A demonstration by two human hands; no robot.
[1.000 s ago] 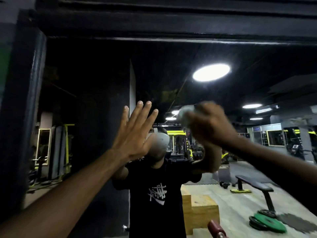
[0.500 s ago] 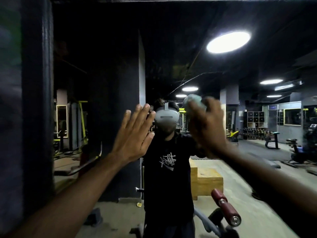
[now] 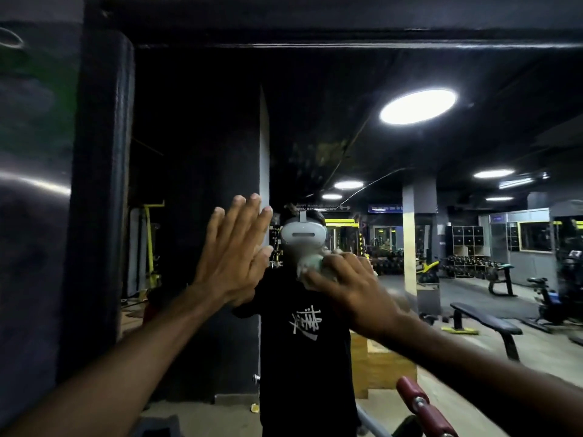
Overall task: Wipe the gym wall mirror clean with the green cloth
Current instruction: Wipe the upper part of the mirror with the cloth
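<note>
Dim gym with a dark ceiling, seen mostly as a reflection in the wall mirror [image 3: 315, 137]. A round ceiling lamp [image 3: 418, 106] glares high and right of the reflected white headset [image 3: 303, 236]. Weight bench [image 3: 485, 320] sits low and far right of the headset. Red roller pad [image 3: 422, 408] lies well below it, at the bottom edge. Black padded column [image 3: 101, 184] stands well left of the headset, at the mirror's side.

Left hand [image 3: 233, 257]: fingers straight and close together, palm flat toward the glass just left of the headset, apparently bracing on it. Right hand [image 3: 350, 279]: fingers curled over the green cloth [image 3: 310, 266], which sits bunched against the glass just below the headset.

Step in hand, by judgement: a wiping pass across mid-height glass. To do it well, spread the wad flatter so more fabric meets the surface, press evenly and overlap strokes. Then wipe where the bare left palm rests, since skin likely leaves a smear.

Materials:
- Glass: hard, slick and highly reflective; streaks are too faint to judge in this light.
- Cloth: soft and crumpled, pale grey-green here, lumpy in shape.
- Column cover: looks like matte, slightly dimpled vinyl.
- Roller pad: cylindrical and smooth, with a metal end.
</note>
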